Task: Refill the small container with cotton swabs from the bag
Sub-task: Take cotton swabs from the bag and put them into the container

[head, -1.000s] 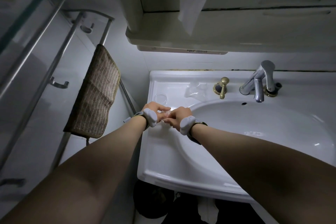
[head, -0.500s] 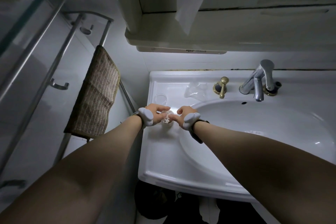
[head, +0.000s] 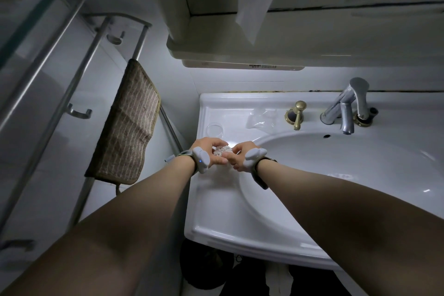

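Note:
A bundle of cotton swabs (head: 222, 150) stands upright with its white tips showing between my two hands, over the left rim of the sink. My left hand (head: 208, 152) wraps around it from the left; the small container under the tips is mostly hidden by those fingers. My right hand (head: 241, 154) closes on the bundle from the right, fingertips against the swabs. The clear plastic bag (head: 261, 116) lies flat and crumpled on the sink's back ledge, apart from both hands. A clear round lid (head: 214, 129) rests on the ledge just behind my left hand.
The white sink (head: 216, 202) has a brass knob (head: 298, 114) and a chrome tap (head: 347, 109) at the back. A brown towel (head: 127, 125) hangs on a metal rack at the left. A cabinet (head: 312, 38) overhangs the sink.
Both hands stayed at the sink's left rim. My fingers have parted on top, so the white swab tips show between the hands more than before.

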`<state>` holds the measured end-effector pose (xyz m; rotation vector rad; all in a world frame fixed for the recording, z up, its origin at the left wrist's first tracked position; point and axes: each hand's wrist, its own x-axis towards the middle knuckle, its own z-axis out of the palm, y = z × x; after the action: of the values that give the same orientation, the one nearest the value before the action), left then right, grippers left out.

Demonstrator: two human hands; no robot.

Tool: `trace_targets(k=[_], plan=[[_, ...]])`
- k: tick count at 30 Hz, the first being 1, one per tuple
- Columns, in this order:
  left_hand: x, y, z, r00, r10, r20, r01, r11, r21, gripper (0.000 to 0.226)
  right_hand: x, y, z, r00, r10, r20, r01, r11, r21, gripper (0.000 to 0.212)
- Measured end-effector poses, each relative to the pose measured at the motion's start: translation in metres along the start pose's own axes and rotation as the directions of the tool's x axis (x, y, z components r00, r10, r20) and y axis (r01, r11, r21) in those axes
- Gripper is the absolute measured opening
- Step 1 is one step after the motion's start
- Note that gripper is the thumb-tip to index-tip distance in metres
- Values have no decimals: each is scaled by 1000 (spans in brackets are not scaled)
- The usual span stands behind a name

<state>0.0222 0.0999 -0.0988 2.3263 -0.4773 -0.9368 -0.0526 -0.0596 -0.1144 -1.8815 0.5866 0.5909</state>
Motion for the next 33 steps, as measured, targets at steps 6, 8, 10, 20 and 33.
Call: trace_targets(k=[6, 8, 10, 20, 33], plan=[[-2, -1, 1, 999, 21, -25, -20, 999, 34, 49, -11, 5, -9, 995, -10, 101, 11, 1000, -7, 44], [-3, -2, 3, 999, 32, -32, -31, 999, 19, 50, -14, 5, -10, 991, -68, 114, 104, 932, -347, 60], [-5, -1, 5, 999, 39, -29, -39, 999, -5, 51, -9, 6, -5, 980, -162, 112, 197, 817, -542, 57], [-7, 31, -1, 992, -109, -56, 77, 908, -412, 41, -17, 13, -2, 940, -338, -42, 310, 901, -304, 49], [0, 81, 28, 955, -66, -290, -46, 931, -362, 60, -30, -13, -2, 871, -485, 78, 476, 794, -377, 42]])
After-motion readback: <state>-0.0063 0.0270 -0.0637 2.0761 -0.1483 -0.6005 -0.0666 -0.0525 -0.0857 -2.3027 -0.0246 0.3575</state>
